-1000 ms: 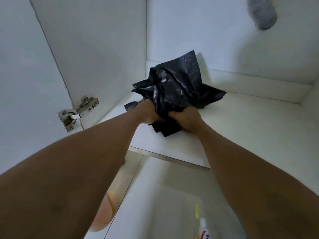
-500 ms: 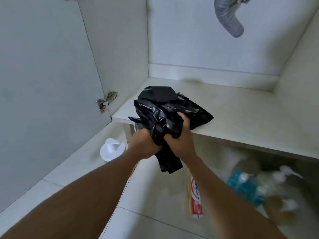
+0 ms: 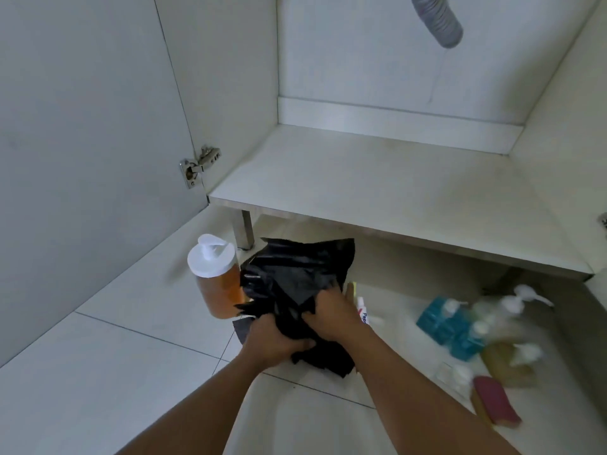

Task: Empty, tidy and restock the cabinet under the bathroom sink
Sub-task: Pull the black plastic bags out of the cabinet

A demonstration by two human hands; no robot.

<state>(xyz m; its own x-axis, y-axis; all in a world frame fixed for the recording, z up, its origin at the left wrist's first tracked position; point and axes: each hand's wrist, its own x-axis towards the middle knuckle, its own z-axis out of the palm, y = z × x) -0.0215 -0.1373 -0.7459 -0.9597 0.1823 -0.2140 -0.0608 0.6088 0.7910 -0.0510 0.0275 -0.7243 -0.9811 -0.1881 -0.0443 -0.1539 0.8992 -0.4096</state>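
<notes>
**Black plastic bag [image 3: 295,277] clamped in both hands, outside the cabinet**

Crumpled, it hangs over the floor tiles [image 3: 98,372], below the cabinet shelf [image 3: 377,192] at twelve o'clock. Left hand [image 3: 272,339] and right hand [image 3: 331,316] sit side by side, equally near, fingers curled tight into its lower folds. Its bulk rises toward twelve and a tail trails toward six. It hides part of the orange bottle [image 3: 216,290] at nine and a toothpaste tube [image 3: 363,311] at three. Bottles [image 3: 476,326] at four are blurred.

Left hand [image 3: 272,339] and right hand [image 3: 331,318] grip a crumpled black bag [image 3: 295,274].
</notes>
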